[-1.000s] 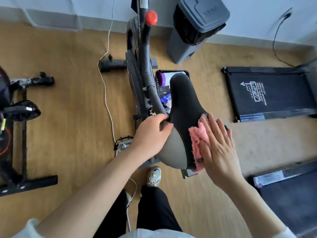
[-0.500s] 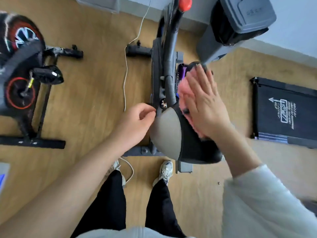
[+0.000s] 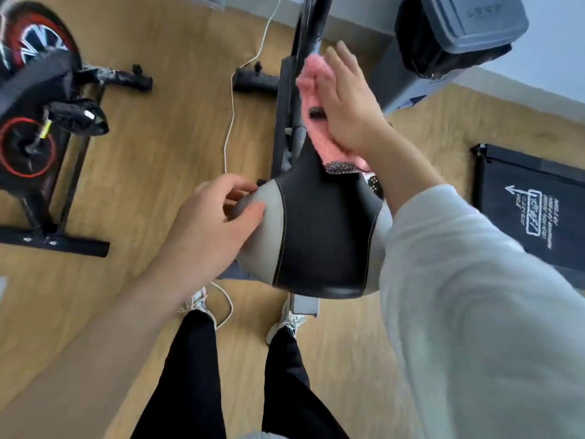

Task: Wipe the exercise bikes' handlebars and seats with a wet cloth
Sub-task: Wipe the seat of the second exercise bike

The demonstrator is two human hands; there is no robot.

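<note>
Pink cloth [image 3: 326, 147] is lying on the narrow nose of the seat [image 3: 326, 229], upper centre of frame. You're pressing it flat under your right hand [image 3: 348, 103], fingers [image 3: 345, 58] straight. Your left hand [image 3: 212, 223] is gripping the seat's grey flank, fingers curling round its edge. I'd say you're mid-wipe on the seat, with the handlebars, out of frame, and the second bike [image 3: 41, 99], upper left, probably waiting.

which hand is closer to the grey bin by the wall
Right. The right hand presses the pink cloth on the nose of the seat, just left of the grey bin; the left hand grips its rear left side, farther away.
</note>
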